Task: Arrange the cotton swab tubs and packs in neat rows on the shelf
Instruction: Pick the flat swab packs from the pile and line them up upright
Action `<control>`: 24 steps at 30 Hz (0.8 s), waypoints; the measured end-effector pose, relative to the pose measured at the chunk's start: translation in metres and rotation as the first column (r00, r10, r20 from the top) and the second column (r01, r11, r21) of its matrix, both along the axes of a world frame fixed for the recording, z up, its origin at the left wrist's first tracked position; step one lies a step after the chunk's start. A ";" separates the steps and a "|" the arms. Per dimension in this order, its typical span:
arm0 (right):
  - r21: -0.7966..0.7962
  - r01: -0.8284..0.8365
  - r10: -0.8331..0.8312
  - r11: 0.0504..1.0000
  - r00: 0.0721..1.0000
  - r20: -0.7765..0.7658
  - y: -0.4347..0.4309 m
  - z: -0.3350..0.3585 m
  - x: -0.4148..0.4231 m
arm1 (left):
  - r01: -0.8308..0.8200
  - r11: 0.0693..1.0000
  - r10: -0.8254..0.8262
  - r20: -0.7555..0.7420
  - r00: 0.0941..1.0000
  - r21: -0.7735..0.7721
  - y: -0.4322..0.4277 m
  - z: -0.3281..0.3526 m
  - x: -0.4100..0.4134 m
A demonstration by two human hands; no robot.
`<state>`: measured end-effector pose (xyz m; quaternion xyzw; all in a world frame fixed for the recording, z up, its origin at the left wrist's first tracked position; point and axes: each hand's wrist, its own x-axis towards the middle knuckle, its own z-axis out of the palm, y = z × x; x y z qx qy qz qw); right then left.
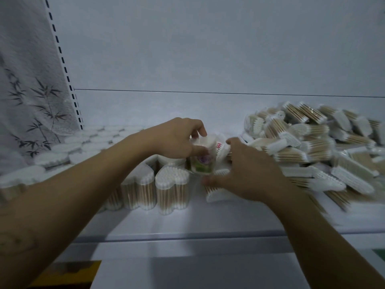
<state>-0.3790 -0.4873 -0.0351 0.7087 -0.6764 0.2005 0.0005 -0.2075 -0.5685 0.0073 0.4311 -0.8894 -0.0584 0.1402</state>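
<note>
Left hand (175, 140) tight around the flower-labelled tub (202, 164), right hand (248, 174) open and loose just beside it.

The shelf (187, 222) looks like smooth white painted metal with a soft sheen, and its back panel (208, 49) is matt. Toward the left edge, the heart-shaped tubs (173, 184) are clear glossy plastic holding pale wooden sticks with fluffy white cotton tips. The flower-label tub (201, 161) is similar clear plastic. Toward the right edge, the packs (312, 142) are wrapped in thin shiny film. The bamboo-print cloth (31, 90) looks nubbly and matt.
</note>
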 end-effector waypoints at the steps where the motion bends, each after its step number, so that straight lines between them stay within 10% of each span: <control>1: 0.006 0.021 -0.021 1.000 0.999 -0.048 0.006 -0.003 0.004 | -0.002 1.000 0.002 -0.016 1.000 0.004 0.000 0.000 -0.001; 7: -0.049 0.056 -0.068 0.997 0.953 -0.297 0.014 -0.009 0.007 | -0.042 0.999 0.038 -0.133 0.990 -0.025 0.006 -0.001 -0.015; 24: -0.191 0.144 -0.188 0.971 0.953 -0.239 -0.005 -0.034 -0.013 | -0.073 0.997 0.070 -0.084 0.994 -0.029 0.031 0.002 -0.013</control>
